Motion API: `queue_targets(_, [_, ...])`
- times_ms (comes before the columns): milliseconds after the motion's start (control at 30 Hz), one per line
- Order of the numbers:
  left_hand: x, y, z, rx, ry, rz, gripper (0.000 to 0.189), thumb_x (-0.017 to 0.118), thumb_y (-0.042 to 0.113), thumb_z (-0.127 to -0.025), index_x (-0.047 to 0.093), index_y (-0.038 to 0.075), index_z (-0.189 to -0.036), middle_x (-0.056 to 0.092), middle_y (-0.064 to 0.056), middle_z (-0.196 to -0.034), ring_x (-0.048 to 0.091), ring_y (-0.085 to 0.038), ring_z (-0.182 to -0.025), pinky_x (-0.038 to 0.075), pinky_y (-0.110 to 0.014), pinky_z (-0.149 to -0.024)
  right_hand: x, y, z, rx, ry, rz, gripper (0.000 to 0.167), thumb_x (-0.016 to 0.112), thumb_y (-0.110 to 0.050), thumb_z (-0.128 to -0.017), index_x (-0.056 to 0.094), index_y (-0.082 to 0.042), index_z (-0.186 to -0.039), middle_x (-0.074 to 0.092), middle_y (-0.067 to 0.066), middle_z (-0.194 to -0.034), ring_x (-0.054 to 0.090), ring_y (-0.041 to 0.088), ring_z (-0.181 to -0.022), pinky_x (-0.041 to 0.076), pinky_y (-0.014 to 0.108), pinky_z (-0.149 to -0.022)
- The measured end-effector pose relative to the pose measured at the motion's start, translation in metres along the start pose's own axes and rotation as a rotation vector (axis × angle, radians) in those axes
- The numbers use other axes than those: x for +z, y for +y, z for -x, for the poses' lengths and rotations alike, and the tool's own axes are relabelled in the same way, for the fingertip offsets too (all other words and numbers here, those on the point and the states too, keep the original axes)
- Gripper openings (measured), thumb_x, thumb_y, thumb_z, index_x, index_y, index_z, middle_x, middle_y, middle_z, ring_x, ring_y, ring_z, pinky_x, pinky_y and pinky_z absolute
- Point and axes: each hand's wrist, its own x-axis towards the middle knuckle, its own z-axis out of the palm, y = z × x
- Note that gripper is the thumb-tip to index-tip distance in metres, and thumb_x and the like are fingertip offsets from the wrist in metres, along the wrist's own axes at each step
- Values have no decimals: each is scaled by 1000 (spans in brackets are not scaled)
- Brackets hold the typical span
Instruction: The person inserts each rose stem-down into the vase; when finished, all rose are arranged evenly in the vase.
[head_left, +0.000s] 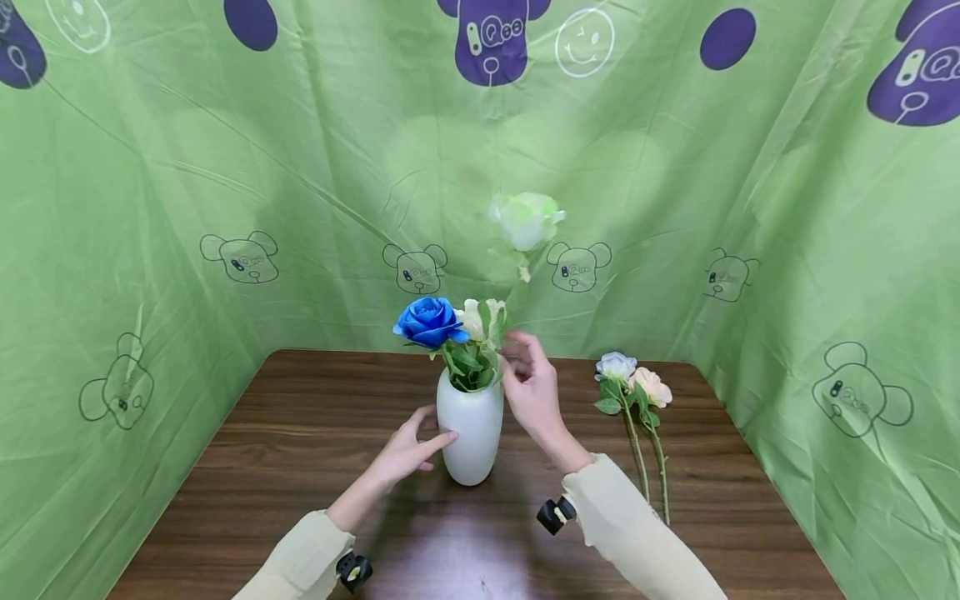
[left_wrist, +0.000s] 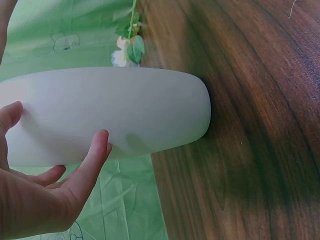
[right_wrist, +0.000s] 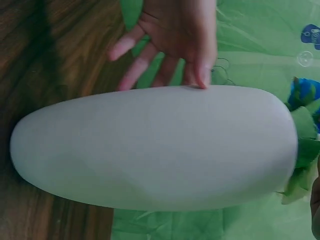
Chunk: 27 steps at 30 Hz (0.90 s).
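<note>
A white vase (head_left: pixel 470 433) stands upright on the table, holding a blue rose (head_left: pixel 430 322) and a cream rose (head_left: pixel 472 319) with green leaves. My left hand (head_left: pixel 408 450) touches the vase's left side, its thumb on the front and its other fingers spread out. The left wrist view shows the same fingers (left_wrist: pixel 100 145) fairly straight at the vase. At the right of the vase mouth, my right hand (head_left: pixel 534 387) pinches the stem of a pale greenish-white rose (head_left: pixel 527 221), blurred, its bloom high above the others. Only a sliver of that hand enters the right wrist view.
On the table's right side lie a pale bluish-white rose (head_left: pixel 616 367) and a peach rose (head_left: pixel 651 387), stems pointing towards me. A green printed curtain (head_left: pixel 337 250) encloses the back and sides of the brown wooden table (head_left: pixel 300 425).
</note>
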Motion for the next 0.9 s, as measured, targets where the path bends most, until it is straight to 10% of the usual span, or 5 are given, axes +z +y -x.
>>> queue_targets(433, [1, -1, -2, 0, -1, -1, 66, 66, 36, -79, 36, 8, -130, 44, -20, -120, 56, -29, -90, 51, -40, -60, 11, 0, 11, 28, -64, 197, 15, 62, 6, -78, 60, 2, -93, 62, 10, -75, 47, 19, -53, 40, 27, -46])
queue_targets(900, [0, -2, -1, 0, 7, 1, 67, 66, 36, -78, 36, 9, -131, 44, -19, -121, 56, -31, -90, 51, -39, -59, 0, -1, -12, 99, 220, 101, 16, 63, -3, -81, 58, 3, -95, 61, 13, -86, 51, 21, -60, 41, 23, -51])
